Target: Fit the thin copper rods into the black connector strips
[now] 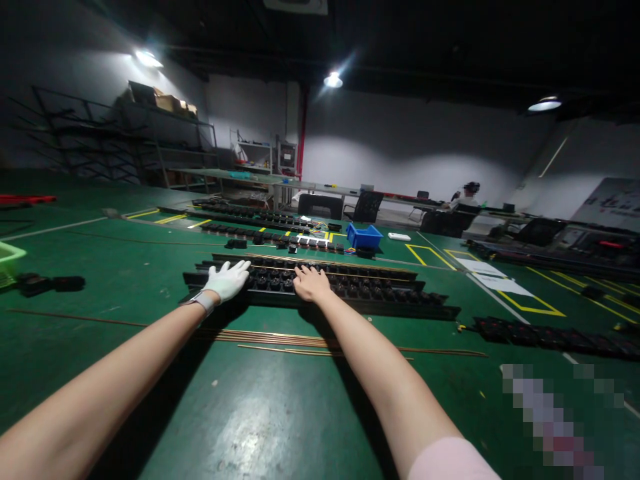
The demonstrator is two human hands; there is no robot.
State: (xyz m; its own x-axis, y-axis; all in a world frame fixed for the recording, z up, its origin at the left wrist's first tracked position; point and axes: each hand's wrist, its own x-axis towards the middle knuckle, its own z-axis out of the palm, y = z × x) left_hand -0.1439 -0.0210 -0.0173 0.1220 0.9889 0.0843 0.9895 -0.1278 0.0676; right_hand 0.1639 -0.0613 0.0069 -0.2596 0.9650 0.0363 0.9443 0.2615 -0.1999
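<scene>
Both my arms reach far forward over the green floor. My left hand, in a white glove, lies flat with fingers spread on the left part of a long black strip of socket modules. My bare right hand rests palm down on the same strip, a little to the right. Thin copper rods run along the strip's far rows. Whether either hand grips a rod or module is hidden.
Loose copper rods lie on the floor in front of the strip. More black strips sit further back, another strip at right. A blue bin, a green basket, benches, chairs, shelving and a seated person stand behind.
</scene>
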